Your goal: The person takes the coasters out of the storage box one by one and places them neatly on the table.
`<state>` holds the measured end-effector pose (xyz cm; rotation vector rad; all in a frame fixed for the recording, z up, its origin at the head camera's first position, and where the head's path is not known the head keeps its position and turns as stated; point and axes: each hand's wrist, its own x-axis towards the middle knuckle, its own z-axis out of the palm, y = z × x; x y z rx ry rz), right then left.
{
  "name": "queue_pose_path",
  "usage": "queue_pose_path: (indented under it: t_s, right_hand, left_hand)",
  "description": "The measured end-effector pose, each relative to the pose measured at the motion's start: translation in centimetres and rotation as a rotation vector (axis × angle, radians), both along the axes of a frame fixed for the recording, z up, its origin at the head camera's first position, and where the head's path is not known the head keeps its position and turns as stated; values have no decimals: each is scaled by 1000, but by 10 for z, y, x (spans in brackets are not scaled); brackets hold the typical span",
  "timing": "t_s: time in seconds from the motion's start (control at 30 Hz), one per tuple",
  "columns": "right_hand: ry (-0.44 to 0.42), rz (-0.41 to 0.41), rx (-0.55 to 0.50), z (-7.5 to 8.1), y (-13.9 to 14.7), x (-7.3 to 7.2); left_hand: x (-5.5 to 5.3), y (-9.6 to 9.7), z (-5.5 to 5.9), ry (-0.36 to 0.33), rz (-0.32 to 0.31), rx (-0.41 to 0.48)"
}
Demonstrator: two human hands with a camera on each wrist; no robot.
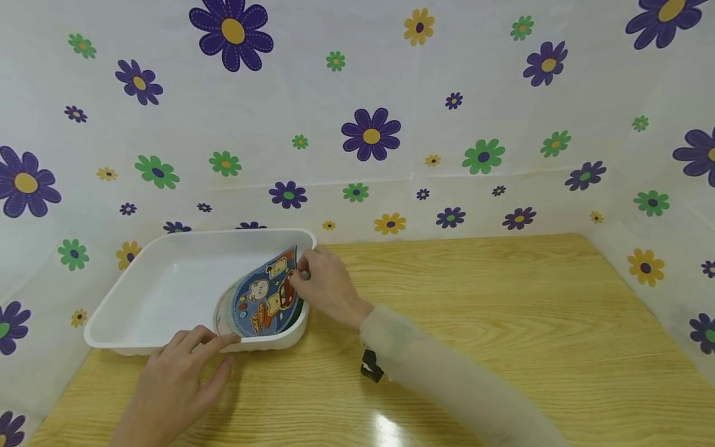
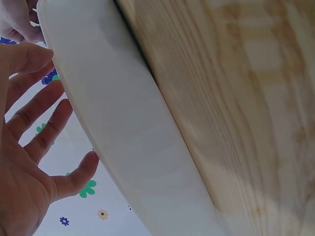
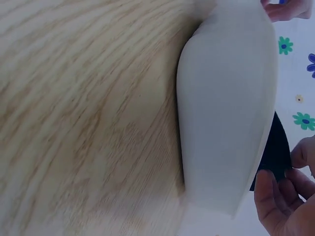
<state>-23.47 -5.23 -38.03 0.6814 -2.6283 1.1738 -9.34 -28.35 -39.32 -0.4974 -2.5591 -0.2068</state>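
Note:
A white plastic tray (image 1: 162, 298) stands on the left part of the table. In its right end a blue mouse pad (image 1: 259, 301) with cartoon animals leans tilted, its pale curved edge toward the tray's middle. My right hand (image 1: 329, 285) pinches the pad's right edge near the tray's right wall. The pad's dark back (image 3: 276, 145) shows above the rim in the right wrist view. At the near rim, my left hand (image 1: 181, 369) rests its fingertips beside the pad's lower edge. Those fingers (image 2: 42, 105) are spread and nearly straight in the left wrist view.
The wood-grain table (image 1: 475, 323) extends to the right of the tray. A white sheet printed with flowers (image 1: 424, 186) surrounds the table at the back and sides. A small black piece (image 1: 371, 366) hangs under my right sleeve.

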Motion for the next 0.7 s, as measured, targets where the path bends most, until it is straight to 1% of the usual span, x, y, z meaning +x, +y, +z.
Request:
queue_pose_path:
  t_s: [0.13, 0.23, 0.4, 0.57, 0.63, 0.7]
  right_hand:
    - [-62, 16, -132, 2, 3, 3]
    - [-114, 3, -207, 3, 7, 3]
    - [-160, -37, -247, 5, 14, 2]
    - [-300, -39, -299, 5, 16, 1]
    - [-348, -42, -290, 5, 15, 0]
    - [-361, -38, -261, 4, 14, 0]
  left_hand:
    - [0, 0, 0, -7, 1, 0]
    - [0, 0, 0, -11, 4, 0]
    - [0, 0, -1, -2, 7, 4]
    - [0, 0, 0, -15, 15, 6]
    - [0, 0, 0, -19, 16, 5]
    - [0, 1, 0, -19, 14, 2]
